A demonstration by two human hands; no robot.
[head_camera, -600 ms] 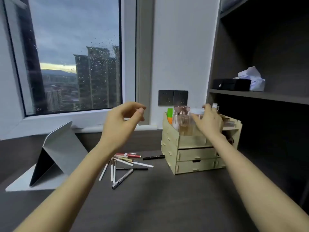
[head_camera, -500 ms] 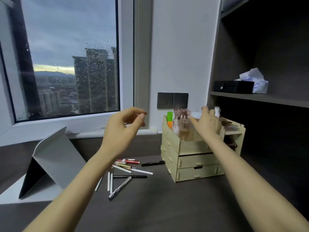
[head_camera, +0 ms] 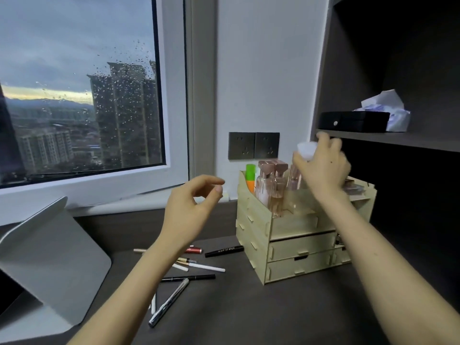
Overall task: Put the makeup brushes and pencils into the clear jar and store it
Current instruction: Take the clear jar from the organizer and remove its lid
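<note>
Several makeup pencils and brushes [head_camera: 199, 266] lie scattered on the dark desk [head_camera: 249, 314], partly under my left forearm. Above them my left hand [head_camera: 191, 210] hovers with fingers curled and apart, holding nothing. My right hand [head_camera: 321, 168] is raised above the pale wooden organizer [head_camera: 296, 230] and grips a clear jar [head_camera: 307, 149], of which only the blurred pale rim shows past my fingers.
Pink bottles [head_camera: 270, 188] and a green-orange tube [head_camera: 251, 176] stand in the organizer's top. A grey folded tablet stand [head_camera: 49, 257] sits at the left. A dark shelf [head_camera: 388, 140] at the right carries a black box [head_camera: 353, 120] and crumpled paper [head_camera: 388, 108].
My right hand has lifted from the organizer's top, bringing the clear jar up with it. My left hand has stayed roughly in place above the pencils.
</note>
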